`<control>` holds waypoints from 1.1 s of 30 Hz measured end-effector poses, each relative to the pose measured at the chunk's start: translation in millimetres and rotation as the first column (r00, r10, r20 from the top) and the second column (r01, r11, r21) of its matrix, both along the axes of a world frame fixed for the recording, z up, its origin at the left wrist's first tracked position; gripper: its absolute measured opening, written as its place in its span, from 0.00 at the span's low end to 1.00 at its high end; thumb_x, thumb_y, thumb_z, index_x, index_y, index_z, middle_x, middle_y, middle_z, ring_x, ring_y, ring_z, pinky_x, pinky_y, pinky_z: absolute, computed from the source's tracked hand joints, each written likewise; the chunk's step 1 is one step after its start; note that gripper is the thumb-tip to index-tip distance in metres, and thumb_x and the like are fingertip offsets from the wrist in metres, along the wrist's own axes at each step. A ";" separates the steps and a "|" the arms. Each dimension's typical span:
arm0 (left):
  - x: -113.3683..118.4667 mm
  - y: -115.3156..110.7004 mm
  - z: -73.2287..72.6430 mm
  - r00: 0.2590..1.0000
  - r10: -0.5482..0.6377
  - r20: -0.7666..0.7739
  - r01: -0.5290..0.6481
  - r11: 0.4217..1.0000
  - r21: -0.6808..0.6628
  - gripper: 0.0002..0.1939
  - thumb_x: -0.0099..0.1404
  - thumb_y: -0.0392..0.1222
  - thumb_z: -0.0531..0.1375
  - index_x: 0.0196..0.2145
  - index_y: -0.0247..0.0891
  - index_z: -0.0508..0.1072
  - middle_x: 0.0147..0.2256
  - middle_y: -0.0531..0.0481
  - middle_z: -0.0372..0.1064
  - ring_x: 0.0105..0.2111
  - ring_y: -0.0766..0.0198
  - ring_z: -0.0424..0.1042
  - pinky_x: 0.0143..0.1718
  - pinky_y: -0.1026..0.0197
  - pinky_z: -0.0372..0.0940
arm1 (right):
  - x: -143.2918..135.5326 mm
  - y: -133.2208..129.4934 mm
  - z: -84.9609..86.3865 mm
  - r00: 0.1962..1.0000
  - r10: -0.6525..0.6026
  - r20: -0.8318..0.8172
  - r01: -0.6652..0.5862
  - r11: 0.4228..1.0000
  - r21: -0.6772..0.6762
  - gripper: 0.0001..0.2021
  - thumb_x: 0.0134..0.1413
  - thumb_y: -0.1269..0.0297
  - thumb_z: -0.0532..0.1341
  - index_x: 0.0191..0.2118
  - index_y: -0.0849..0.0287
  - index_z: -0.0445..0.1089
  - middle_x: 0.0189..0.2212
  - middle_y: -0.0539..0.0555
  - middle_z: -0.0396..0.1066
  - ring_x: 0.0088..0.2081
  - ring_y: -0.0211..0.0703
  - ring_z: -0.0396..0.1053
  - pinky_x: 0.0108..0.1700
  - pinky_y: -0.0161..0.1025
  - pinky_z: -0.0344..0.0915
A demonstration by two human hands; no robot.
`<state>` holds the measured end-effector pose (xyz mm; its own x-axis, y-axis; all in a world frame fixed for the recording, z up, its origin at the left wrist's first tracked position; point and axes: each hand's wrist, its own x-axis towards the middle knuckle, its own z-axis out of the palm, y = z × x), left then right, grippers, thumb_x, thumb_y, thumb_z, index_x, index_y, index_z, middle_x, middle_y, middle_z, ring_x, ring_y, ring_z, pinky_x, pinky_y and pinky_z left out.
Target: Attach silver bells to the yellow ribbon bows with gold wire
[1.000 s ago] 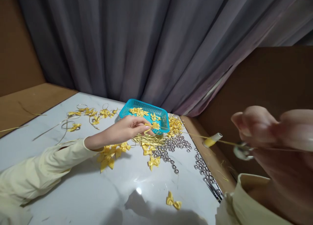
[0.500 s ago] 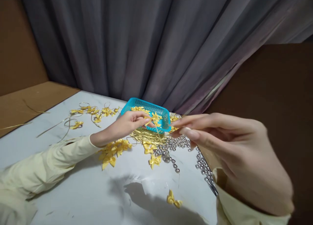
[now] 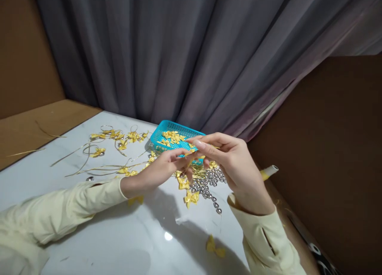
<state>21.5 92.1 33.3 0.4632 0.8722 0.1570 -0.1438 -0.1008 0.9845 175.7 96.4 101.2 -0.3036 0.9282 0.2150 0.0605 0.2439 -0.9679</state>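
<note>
My left hand (image 3: 165,169) pinches a yellow ribbon bow (image 3: 191,157), largely covered by fingers, above the table in front of the blue basket. Close against it, my right hand (image 3: 232,159) has its thumb and fingertips pressed together near the bow. What the right fingertips grip is too small to make out. Behind the hands, the blue basket (image 3: 157,135) contains several yellow bows (image 3: 173,137). Below them lie gold wires (image 3: 199,171), silver drop-shaped beads (image 3: 205,189) and loose yellow bows (image 3: 191,198).
At the table's left lie bows with wire loops and beads (image 3: 98,152), plus long loose wires (image 3: 70,150). A single bow (image 3: 215,249) sits near the front. Beyond the right edge are a pale tube (image 3: 270,172) and a dark object with a white ring (image 3: 314,249). A grey curtain (image 3: 149,60) hangs behind.
My right hand has moved left and away from the camera, meeting my left hand. The left hand has come slightly right and down from over the basket, with the bow still held.
</note>
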 end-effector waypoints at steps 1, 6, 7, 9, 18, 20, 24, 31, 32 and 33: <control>0.7 -0.8 0.2 1.000 0.006 -0.002 -0.006 1.000 -0.001 0.15 0.69 0.51 0.53 0.39 0.37 0.70 0.27 0.52 0.69 0.26 0.65 0.67 0.36 0.57 0.61 | -1.7 1.1 -1.7 1.000 0.009 -0.011 -0.009 1.000 -0.014 0.04 0.43 0.63 0.71 0.27 0.56 0.79 0.29 0.52 0.78 0.25 0.34 0.69 0.21 0.30 0.64; 2.0 -2.2 -1.1 1.000 0.006 -0.004 -0.006 1.000 -0.028 0.14 0.68 0.51 0.54 0.36 0.37 0.69 0.19 0.59 0.49 0.19 0.70 0.48 0.23 0.62 0.48 | -3.3 -1.3 -4.7 0.997 0.047 -0.067 -0.051 0.997 -0.054 0.04 0.43 0.64 0.71 0.26 0.57 0.78 0.27 0.52 0.77 0.24 0.34 0.68 0.20 0.30 0.65; 1.9 -1.9 -2.4 1.000 -0.014 0.009 0.014 0.999 -0.033 0.14 0.68 0.52 0.54 0.36 0.37 0.68 0.20 0.60 0.46 0.19 0.70 0.45 0.22 0.62 0.46 | -2.4 -3.2 -3.7 0.996 0.045 -0.075 -0.049 0.997 -0.052 0.04 0.43 0.64 0.71 0.26 0.57 0.78 0.28 0.52 0.77 0.24 0.34 0.68 0.21 0.30 0.65; 1.4 -1.1 -5.5 0.997 -0.068 0.036 0.069 0.997 -0.030 0.15 0.68 0.54 0.53 0.37 0.37 0.66 0.21 0.60 0.44 0.19 0.71 0.43 0.22 0.62 0.43 | -0.2 -8.3 -0.4 0.996 0.038 -0.087 -0.041 0.998 -0.042 0.03 0.44 0.65 0.70 0.25 0.57 0.78 0.29 0.52 0.77 0.24 0.34 0.69 0.21 0.30 0.65; 2.9 2.0 -7.8 0.995 -0.093 -0.041 0.090 0.994 -0.067 0.14 0.65 0.53 0.56 0.36 0.38 0.65 0.18 0.63 0.45 0.18 0.71 0.44 0.22 0.63 0.43 | 18.6 -34.5 18.7 0.986 -0.045 -0.158 0.066 0.989 0.129 0.04 0.48 0.68 0.69 0.24 0.54 0.78 0.28 0.52 0.77 0.24 0.37 0.71 0.19 0.31 0.63; 2.5 2.8 -8.1 0.994 -0.097 -0.041 0.094 0.992 -0.082 0.14 0.66 0.52 0.56 0.36 0.38 0.65 0.18 0.63 0.44 0.18 0.71 0.44 0.22 0.64 0.43 | 24.3 -39.4 19.3 0.982 -0.057 -0.180 0.086 0.983 0.161 0.05 0.48 0.68 0.69 0.24 0.54 0.78 0.28 0.52 0.77 0.24 0.38 0.71 0.19 0.32 0.64; -0.7 5.1 -8.9 0.994 -0.104 -0.028 0.102 0.993 -0.059 0.12 0.67 0.49 0.56 0.37 0.37 0.67 0.17 0.63 0.48 0.17 0.72 0.48 0.23 0.63 0.48 | 35.4 -48.2 16.1 0.977 -0.069 -0.202 0.100 0.983 0.151 0.05 0.48 0.68 0.69 0.24 0.53 0.78 0.26 0.52 0.76 0.23 0.38 0.71 0.18 0.32 0.64; -3.4 3.0 -3.7 0.992 -0.036 -0.119 0.039 0.999 0.029 0.10 0.68 0.46 0.54 0.38 0.36 0.68 0.17 0.62 0.56 0.17 0.71 0.54 0.23 0.64 0.54 | 47.5 -59.5 16.5 0.982 -0.061 -0.178 0.089 0.984 0.152 0.04 0.47 0.67 0.70 0.24 0.53 0.78 0.22 0.51 0.75 0.21 0.38 0.71 0.16 0.31 0.63; -3.3 2.2 -3.9 0.992 -0.032 -0.123 0.038 0.998 0.048 0.10 0.68 0.46 0.55 0.38 0.36 0.68 0.17 0.62 0.56 0.16 0.71 0.55 0.22 0.64 0.54 | 48.2 -61.6 17.4 0.983 -0.063 -0.173 0.090 0.983 0.158 0.04 0.46 0.66 0.70 0.24 0.52 0.78 0.22 0.51 0.75 0.21 0.39 0.71 0.15 0.31 0.63; -3.2 1.5 -4.4 0.992 -0.028 -0.126 0.036 0.997 0.064 0.10 0.68 0.46 0.55 0.38 0.36 0.68 0.17 0.62 0.57 0.16 0.71 0.55 0.21 0.65 0.54 | 48.8 -63.8 18.2 0.984 -0.059 -0.168 0.087 0.983 0.164 0.04 0.46 0.66 0.71 0.24 0.51 0.78 0.22 0.51 0.75 0.21 0.39 0.71 0.15 0.32 0.63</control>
